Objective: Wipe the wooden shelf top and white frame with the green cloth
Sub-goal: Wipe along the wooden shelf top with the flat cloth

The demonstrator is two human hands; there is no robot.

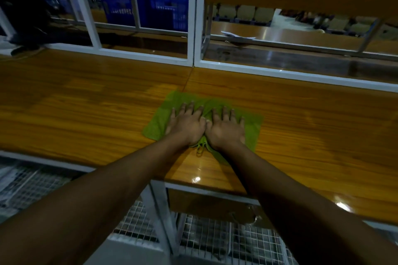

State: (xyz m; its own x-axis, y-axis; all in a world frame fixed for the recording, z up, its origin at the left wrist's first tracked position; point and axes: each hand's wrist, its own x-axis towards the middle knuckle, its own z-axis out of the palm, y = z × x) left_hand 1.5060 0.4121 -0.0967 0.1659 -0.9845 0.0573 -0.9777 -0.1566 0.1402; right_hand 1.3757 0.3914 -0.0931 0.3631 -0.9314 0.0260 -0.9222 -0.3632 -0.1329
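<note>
The green cloth (158, 121) lies spread flat on the glossy wooden shelf top (86, 109), just right of the seam between two boards. My left hand (186, 123) and my right hand (226, 128) press on it side by side, palms down, fingers straight and pointing away from me. A small bunched fold of the cloth pokes out between my wrists. The white frame (195, 28) rises as a post at the back of the shelf, with white rails running along the far edge.
Blue crates (150, 11) stand behind the frame at the back left. A paper sheet (237, 35) lies on a far wooden surface. Wire mesh baskets (204, 236) sit below the near edge of the shelf.
</note>
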